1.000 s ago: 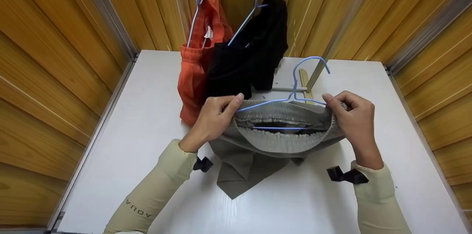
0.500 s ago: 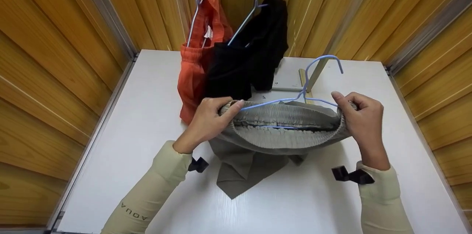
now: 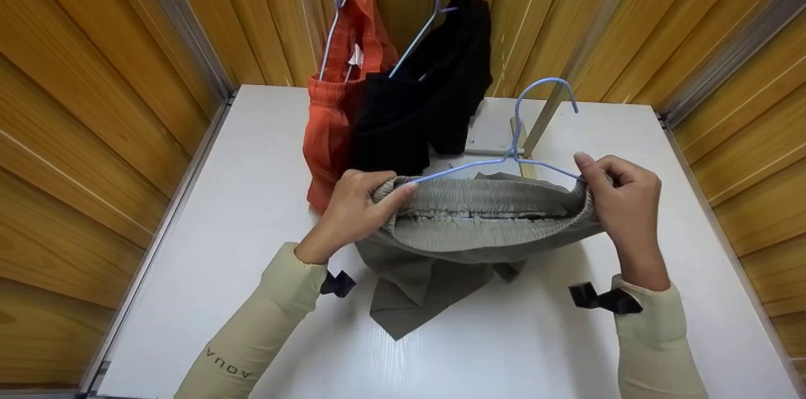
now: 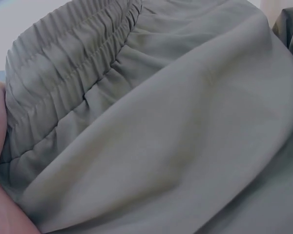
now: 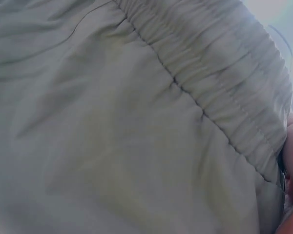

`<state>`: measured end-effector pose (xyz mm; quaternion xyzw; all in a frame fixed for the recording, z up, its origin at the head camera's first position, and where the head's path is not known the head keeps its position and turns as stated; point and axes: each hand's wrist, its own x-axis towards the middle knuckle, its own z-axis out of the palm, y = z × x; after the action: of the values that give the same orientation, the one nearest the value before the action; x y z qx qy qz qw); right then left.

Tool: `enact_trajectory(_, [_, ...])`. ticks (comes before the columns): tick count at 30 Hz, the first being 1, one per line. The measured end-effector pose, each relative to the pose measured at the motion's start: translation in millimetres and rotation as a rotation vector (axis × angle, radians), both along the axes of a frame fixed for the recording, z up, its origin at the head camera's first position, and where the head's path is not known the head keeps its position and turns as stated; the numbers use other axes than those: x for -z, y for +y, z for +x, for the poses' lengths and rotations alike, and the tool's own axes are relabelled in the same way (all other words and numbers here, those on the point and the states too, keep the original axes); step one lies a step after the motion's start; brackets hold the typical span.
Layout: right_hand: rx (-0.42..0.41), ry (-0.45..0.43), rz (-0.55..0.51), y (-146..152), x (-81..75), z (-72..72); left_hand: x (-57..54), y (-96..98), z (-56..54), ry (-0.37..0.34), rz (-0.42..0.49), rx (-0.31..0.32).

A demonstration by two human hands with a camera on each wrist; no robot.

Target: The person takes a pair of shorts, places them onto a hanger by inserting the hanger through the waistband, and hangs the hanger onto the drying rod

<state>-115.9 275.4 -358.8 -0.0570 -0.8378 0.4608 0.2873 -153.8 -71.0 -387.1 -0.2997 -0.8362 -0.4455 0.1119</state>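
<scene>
Grey-green shorts [image 3: 491, 241] with a gathered elastic waistband [image 4: 63, 73] hang between my two hands above the table. A blue wire hanger [image 3: 466, 167] sits inside the waist, its hook standing up at the back. My left hand [image 3: 356, 207] grips the left end of the waistband, thumb on top near the hanger's left shoulder. At the other end my right hand [image 3: 630, 210] grips the waistband beside the hanger's right shoulder. The hanger's lower bar is mostly hidden in the cloth. In the right wrist view the outer waistband [image 5: 210, 73] runs up to my fingers at the right edge.
Orange shorts [image 3: 334, 103] and a black garment [image 3: 422, 109] hang on wire hangers at the back. Behind the grey-green shorts, a wooden stand [image 3: 541, 125] is partly visible on the white table [image 3: 208, 197]. Wood-panelled walls [image 3: 94, 103] enclose the sides and back.
Both hands have spread the waistband wider, the right hand moving right and the left slightly left. The hanger shifted right, then rose a little, and its lower bar became mostly hidden.
</scene>
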Motion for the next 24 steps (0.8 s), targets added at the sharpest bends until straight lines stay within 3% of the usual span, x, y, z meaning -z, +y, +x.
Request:
enact_trajectory(17, [0.121, 0.052, -0.037, 17.5, 8.8, -1.5, -1.3, -4.4, 2.0, -0.125, 0.099, 0.030])
enact_trajectory(21, [0.159, 0.069, -0.053, 16.2, 7.4, -2.7, -0.8, -5.0, 2.1, -0.161, 0.091, 0.067])
enact_trajectory(24, [0.162, 0.094, -0.061, 16.3, 6.7, -5.5, -1.1, -7.8, 1.7, -0.221, 0.086, 0.129])
